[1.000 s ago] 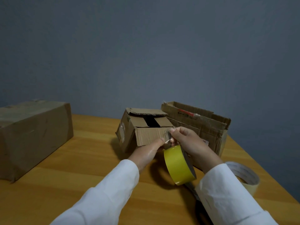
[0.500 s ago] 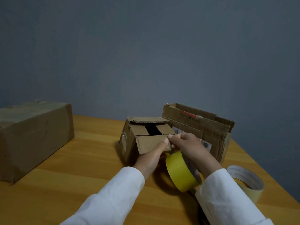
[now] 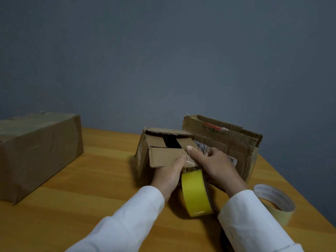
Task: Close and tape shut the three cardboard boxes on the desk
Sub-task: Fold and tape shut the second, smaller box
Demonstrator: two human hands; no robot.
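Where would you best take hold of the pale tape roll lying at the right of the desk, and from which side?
Probably from above, across its rim: the pale tape roll lies flat on the desk with its open core facing up, so thumb inside the hole and fingers on the outer wall get a firm grip. The right hand is nearest, though it is now busy at the small box.

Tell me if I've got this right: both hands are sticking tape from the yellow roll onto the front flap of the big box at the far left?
Not quite. The head view shows both hands, left hand and right hand, working the yellow roll tape onto the front flap of the small middle box. The big left box sits untouched.
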